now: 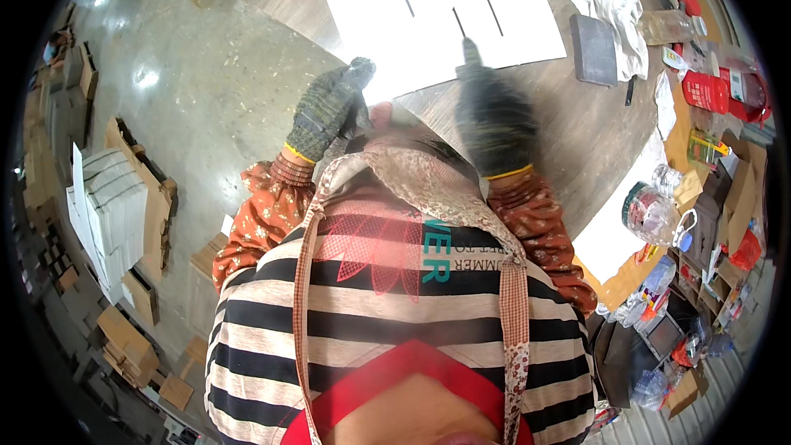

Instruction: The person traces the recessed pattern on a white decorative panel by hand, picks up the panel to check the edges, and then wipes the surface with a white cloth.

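Note:
Both of my hands are in dark knitted gloves with yellow cuffs and are raised close under the camera. My left hand curls its fingers on the patterned cloth collar at my neck. My right hand is blurred and shows its back beside the same collar, with one finger sticking up; its grip is hidden. Below them are my striped shirt and a checked apron strap. A white slotted panel lies on the round wooden table beyond the hands.
A grey block, white rags, red tools and bottles crowd the table's right side. Clear plastic jars and boxes sit at the right. Stacked white boards and cardboard pieces lie on the floor at the left.

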Action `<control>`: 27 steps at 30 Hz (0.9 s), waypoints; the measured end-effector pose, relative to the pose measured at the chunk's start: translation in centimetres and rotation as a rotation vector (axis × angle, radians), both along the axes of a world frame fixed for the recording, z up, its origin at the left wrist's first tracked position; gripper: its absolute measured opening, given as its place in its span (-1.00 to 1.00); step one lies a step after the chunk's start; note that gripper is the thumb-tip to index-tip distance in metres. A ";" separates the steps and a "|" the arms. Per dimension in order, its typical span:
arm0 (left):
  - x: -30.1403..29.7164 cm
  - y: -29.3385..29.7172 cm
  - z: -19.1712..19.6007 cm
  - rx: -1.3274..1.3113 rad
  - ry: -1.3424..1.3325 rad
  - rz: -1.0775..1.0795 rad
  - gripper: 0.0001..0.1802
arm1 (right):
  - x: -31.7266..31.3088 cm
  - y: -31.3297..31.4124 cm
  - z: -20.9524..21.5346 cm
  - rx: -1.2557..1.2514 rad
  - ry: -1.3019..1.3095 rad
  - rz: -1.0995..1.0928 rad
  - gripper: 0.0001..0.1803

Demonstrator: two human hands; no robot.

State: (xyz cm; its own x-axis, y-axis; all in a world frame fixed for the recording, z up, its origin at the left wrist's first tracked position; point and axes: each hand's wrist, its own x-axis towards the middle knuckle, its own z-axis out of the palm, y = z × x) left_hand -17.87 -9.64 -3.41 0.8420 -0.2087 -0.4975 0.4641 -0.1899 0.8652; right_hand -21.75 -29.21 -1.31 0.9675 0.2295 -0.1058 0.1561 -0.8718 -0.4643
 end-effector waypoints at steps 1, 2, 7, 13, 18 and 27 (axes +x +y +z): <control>0.0 0.1 -0.1 -0.003 0.016 -0.004 -0.49 | 0.0 0.0 0.2 -0.013 0.012 0.009 -0.42; 0.1 0.4 -0.7 0.006 -0.087 -0.043 -0.49 | 0.2 0.1 0.0 -0.011 0.036 0.026 -0.40; -0.2 -0.5 0.1 -0.040 -0.002 0.031 -0.50 | 0.3 0.6 -1.6 0.133 0.122 0.071 -0.35; -0.4 0.5 -2.8 0.004 -0.250 -0.033 -0.52 | -0.7 1.4 -1.0 -0.178 0.082 0.222 -0.52; -0.3 2.7 -5.5 0.167 -0.353 -0.293 -0.59 | -1.5 -0.2 -3.8 0.169 -0.133 0.161 -0.57; -0.7 2.5 -5.1 0.376 -0.726 -0.327 -0.52 | -1.7 -0.8 -1.1 0.757 -0.063 0.135 -0.55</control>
